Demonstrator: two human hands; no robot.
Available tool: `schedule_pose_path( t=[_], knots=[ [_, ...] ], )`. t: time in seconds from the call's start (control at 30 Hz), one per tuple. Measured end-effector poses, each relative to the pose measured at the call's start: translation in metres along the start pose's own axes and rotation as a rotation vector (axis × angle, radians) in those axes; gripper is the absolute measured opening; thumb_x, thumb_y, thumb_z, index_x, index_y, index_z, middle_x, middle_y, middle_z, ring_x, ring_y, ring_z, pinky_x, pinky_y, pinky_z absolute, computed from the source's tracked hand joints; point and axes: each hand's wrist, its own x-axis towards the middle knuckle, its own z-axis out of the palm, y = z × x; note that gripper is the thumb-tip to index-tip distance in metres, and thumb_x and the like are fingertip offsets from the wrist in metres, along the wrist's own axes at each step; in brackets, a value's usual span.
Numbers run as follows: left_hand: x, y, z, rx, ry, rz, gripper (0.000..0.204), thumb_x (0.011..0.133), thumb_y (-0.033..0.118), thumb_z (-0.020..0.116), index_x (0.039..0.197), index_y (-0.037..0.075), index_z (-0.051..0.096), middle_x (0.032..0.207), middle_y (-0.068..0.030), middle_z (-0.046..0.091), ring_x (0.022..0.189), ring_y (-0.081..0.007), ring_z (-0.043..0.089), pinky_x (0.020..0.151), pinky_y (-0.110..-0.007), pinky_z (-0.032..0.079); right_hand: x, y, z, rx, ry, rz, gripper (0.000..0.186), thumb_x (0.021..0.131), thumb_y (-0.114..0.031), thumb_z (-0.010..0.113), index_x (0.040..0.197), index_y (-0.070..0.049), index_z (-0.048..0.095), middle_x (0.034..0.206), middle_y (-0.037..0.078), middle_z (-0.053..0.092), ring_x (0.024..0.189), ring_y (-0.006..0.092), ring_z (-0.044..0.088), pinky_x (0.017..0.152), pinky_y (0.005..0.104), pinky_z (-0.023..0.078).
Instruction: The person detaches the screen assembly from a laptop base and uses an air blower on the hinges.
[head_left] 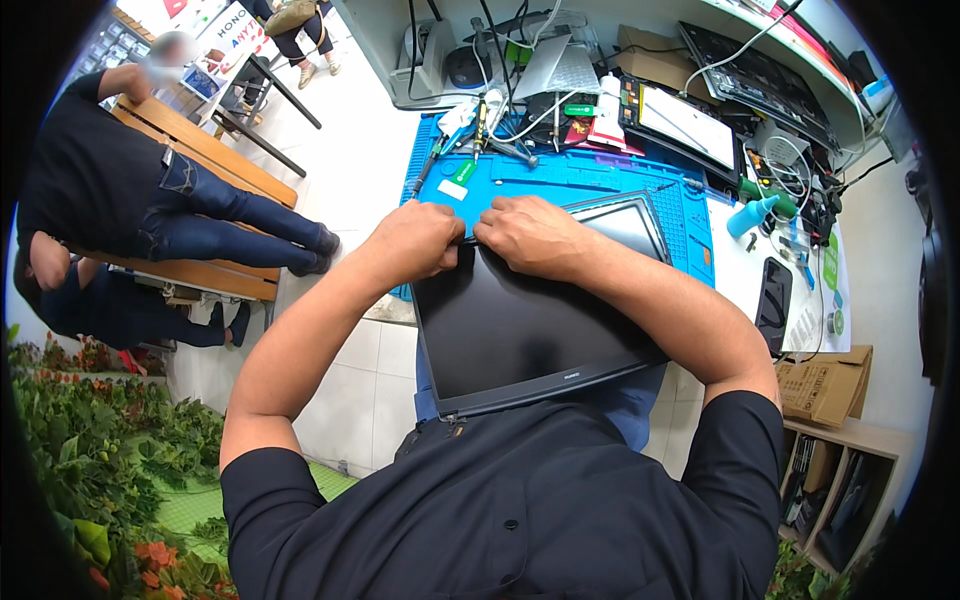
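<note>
A dark, glossy laptop screen (530,335) with a thin black bezel lies tilted across my lap, its far edge up against the workbench. My left hand (424,240) is closed at the far left corner, fingers curled on the edge. Just right of it, my right hand (532,236) grips the same far edge with bent fingers, its forearm passing above the panel. The fingertips of both hands are partly hidden. Beyond the screen, a shiny grey-framed panel (640,222) lies on the blue work mat (600,175), partly covered by my right arm.
Screwdrivers (482,125), cables and a tablet-like device (685,125) crowd the bench's back. A blue bottle (750,215) and a black phone (774,305) are at right. A cardboard box (825,385) sits on a low shelf. People occupy a wooden bench (225,165) at left.
</note>
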Motion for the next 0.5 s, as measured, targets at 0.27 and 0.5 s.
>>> schedule_pose_path(
  t=[0.27, 0.5],
  knots=[
    [-0.008, -0.015, -0.014, -0.177, -0.019, -0.019, 0.019, 0.079, 0.011, 0.076, 0.097, 0.006, 0.081, 0.089, -0.0133, 0.076, 0.083, -0.0339, 0.074, 0.080, -0.043, 0.060, 0.001, 0.002, 0.000, 0.005, -0.060, 0.033, 0.009, 0.088, -0.006, 0.064, 0.096, -0.002, 0.068, 0.093, 0.013, 0.069, 0.097, 0.0329, 0.069, 0.086, 0.0454, 0.057],
    [-0.010, -0.013, -0.007, -0.069, -0.009, 0.008, 0.018, 0.078, 0.011, 0.077, 0.095, 0.006, 0.081, 0.090, -0.0135, 0.077, 0.082, -0.0330, 0.075, 0.079, -0.043, 0.060, 0.010, 0.000, 0.004, -0.009, -0.036, -0.027, 0.015, 0.092, -0.012, 0.061, 0.092, -0.001, 0.072, 0.091, 0.015, 0.072, 0.095, 0.0338, 0.072, 0.082, 0.0460, 0.059]
  ],
)
